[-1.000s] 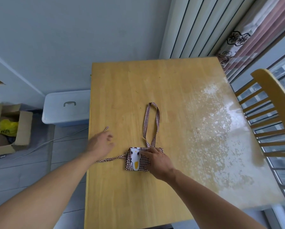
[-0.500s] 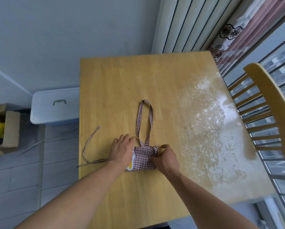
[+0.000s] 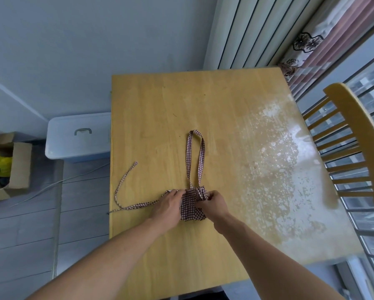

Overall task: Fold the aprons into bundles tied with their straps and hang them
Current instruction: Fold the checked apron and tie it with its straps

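While the left hand lay flat over the white-and-yellow patch half a second ago, it now sits with fingers curled onto the left edge of the folded checked apron, and the patch is out of sight under it or folded in; which of the two cannot be told from the head view. The right hand has shifted onto the bundle's upper right corner, fingers bent and pinching the gathered cloth there. Both hands grip the same small bundle, which rests on the wooden table near its front half, a little left of centre. The neck loop runs straight away from the bundle toward the far edge, much as before. One waist strap trails left from under the left hand, curving back up along the table's left edge.

On the table's right side the finish is worn into pale blotches. A wooden chair stands at the right beside a railed window and a patterned curtain. Left of the table, on the grey floor, sit a pale blue lidded storage box and an open cardboard box holding something yellow.
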A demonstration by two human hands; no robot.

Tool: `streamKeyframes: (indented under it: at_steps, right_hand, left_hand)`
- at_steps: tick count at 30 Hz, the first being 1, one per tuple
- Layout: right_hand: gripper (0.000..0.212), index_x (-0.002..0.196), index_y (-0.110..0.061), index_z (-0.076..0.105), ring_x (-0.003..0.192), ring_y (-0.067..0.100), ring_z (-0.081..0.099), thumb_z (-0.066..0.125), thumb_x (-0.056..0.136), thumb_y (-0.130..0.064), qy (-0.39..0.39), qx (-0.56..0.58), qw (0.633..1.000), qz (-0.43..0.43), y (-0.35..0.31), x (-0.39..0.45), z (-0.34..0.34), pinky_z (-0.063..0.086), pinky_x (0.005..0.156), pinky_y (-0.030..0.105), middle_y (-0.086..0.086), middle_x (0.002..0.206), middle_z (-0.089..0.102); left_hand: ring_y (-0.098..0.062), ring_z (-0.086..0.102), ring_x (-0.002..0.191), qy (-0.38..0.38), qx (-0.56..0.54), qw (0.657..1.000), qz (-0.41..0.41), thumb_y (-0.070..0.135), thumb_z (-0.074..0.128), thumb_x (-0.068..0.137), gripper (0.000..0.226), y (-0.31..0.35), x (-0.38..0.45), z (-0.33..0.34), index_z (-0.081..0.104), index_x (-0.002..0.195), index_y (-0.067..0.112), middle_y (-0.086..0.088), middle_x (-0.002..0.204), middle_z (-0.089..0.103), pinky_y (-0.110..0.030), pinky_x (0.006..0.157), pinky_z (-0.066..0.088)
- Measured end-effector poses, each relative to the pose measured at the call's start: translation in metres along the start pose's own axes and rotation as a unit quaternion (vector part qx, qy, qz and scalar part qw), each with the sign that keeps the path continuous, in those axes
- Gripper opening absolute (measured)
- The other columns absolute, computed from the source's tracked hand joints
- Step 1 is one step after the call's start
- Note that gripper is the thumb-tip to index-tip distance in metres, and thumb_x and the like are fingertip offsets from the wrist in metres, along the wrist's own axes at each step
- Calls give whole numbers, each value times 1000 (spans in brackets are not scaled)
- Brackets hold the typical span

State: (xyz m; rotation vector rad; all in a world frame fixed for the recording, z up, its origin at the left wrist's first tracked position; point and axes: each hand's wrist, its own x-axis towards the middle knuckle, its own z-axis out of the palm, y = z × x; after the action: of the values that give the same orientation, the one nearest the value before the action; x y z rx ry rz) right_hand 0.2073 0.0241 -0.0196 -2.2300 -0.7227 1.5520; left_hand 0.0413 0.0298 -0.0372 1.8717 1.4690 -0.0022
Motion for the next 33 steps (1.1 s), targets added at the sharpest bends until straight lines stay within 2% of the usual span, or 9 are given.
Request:
streamKeyframes:
  at_steps: [2,4,9,14,19,23,27,30,33]
  right_hand:
    - [41,116,-11,55,89,21,66,72,81,2,17,68,997,18,-4,3,-9,61,81,45,8,100,67]
    - [44,121,-9,58,90,25,66,68,81,7,26,93,993,61,-7,6,-25,61,78,44,11,100,67]
    - [41,118,-2,59,109,32,64,75,81,1,-61,76,979,180,-1,2,-60,60,77,43,16,119,65]
    - [29,113,-7,69,108,26,68,77,86,-16,-84,106,987,91,10,3,-53,58,96,41,10,115,73]
    - [30,125,-1,64,116,35,66,63,95,-4,-147,264,952,49,13,-4,-44,58,95,44,18,121,72]
    - [36,130,6,58,118,38,63,55,94,2,-189,343,919,37,10,-11,-41,56,89,40,25,127,67]
    - [44,130,10,56,117,40,63,50,86,7,-190,393,899,35,6,-16,-34,57,87,41,27,128,65]
    - [51,131,8,55,118,45,61,50,81,20,-143,427,892,25,5,-12,-30,57,90,50,31,129,63]
    - [58,130,1,59,117,45,62,46,79,25,-113,421,900,14,4,-9,-34,59,84,49,29,128,64]
  left_hand:
    - [-23,46,136,-12,-17,999,32,-3,46,97,61,3,-2,3,37,155,16,1,149,46,-35,112,41]
    - [-21,39,143,-28,-6,997,66,-5,48,95,68,11,-1,11,32,158,17,1,157,38,-36,117,36]
    - [-23,48,131,-26,-33,998,54,-4,48,94,68,31,8,20,33,157,18,1,146,44,-35,106,44]
    - [-15,50,129,-38,-94,994,37,4,50,100,59,23,8,19,37,154,21,6,144,47,-32,106,47]
    - [-9,59,111,4,-211,976,-50,9,49,102,43,16,3,17,52,140,29,11,127,55,-25,87,56]
    - [-8,61,105,39,-256,961,-96,28,56,102,29,13,-1,20,54,130,36,14,122,58,-34,84,59]
    - [-10,64,97,54,-268,953,-131,36,63,98,17,14,-1,18,56,113,35,13,112,62,-34,77,58]
    - [-12,63,98,22,-269,954,-134,36,65,96,28,11,-1,16,52,121,33,10,117,62,-35,79,58]
    - [-16,62,105,-14,-219,968,-124,34,65,96,57,11,3,9,36,145,30,7,131,56,-31,80,54]
